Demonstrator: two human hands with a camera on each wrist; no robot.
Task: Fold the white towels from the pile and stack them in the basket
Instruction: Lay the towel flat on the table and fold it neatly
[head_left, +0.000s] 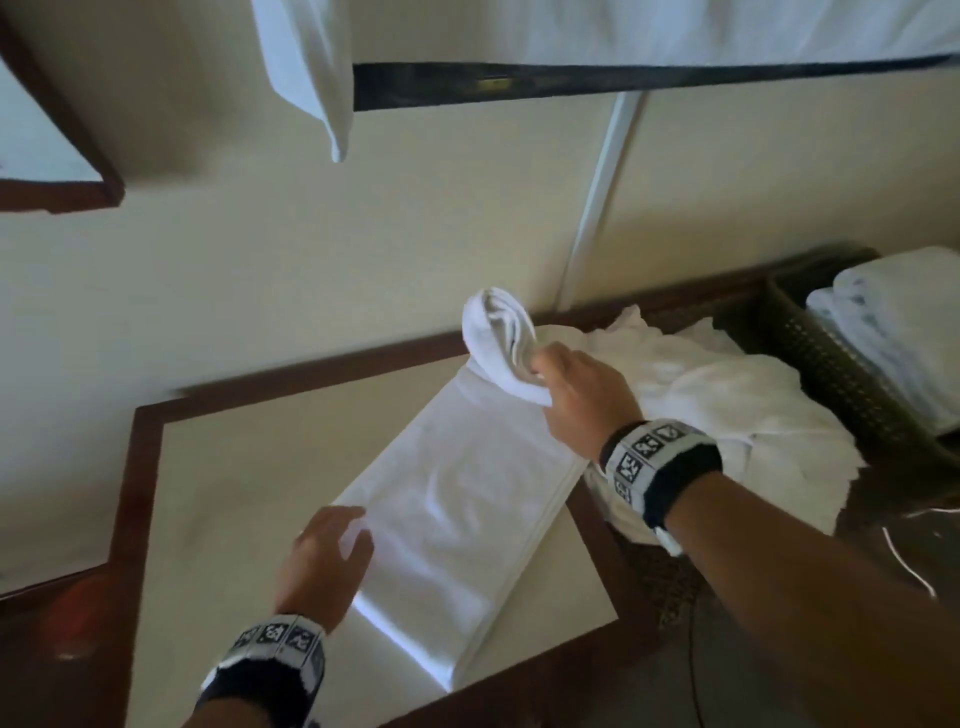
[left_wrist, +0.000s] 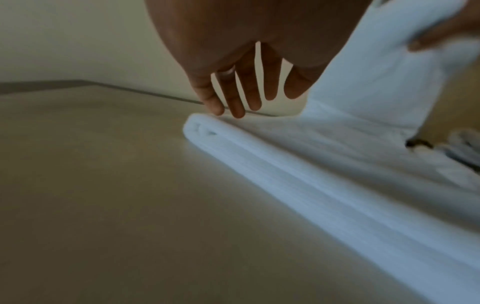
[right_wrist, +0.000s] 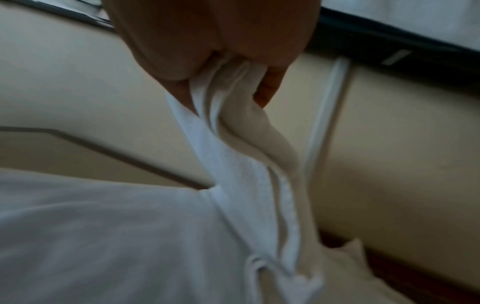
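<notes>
A person's right hand (head_left: 582, 395) clamps its fingers and thumb around the bunched far end of a long white towel (head_left: 457, 499), lifting that end clear of the tabletop, apparently to carry it back over the strip and shorten it by another fold. The right wrist view shows the layered edges of the cloth gathered together in the fist (right_wrist: 221, 51), a grip that would keep the layers from sliding apart as the end travels. The left hand (head_left: 327, 556) is spread, fingers straight and apart, their tips (left_wrist: 233, 109) touching the towel's near-left edge where the folded layers curl over; it seems placed to pin the strip so it does not drag across the smooth surface. The towel lies as a narrow lengthwise-folded band diagonally across the pale table (head_left: 218, 519), which is bordered by a dark wood frame. Just beyond the right wrist, the pile of unfolded towels (head_left: 717, 395) sits crumpled at the table's right edge, close enough to draw from next. Farther right stands the dark woven basket (head_left: 831, 353), already holding folded towels (head_left: 893, 322) stacked above its rim. Judging by the pile, several towels remain to be folded. White cloth (head_left: 306, 67) hangs from a dark rail overhead.
</notes>
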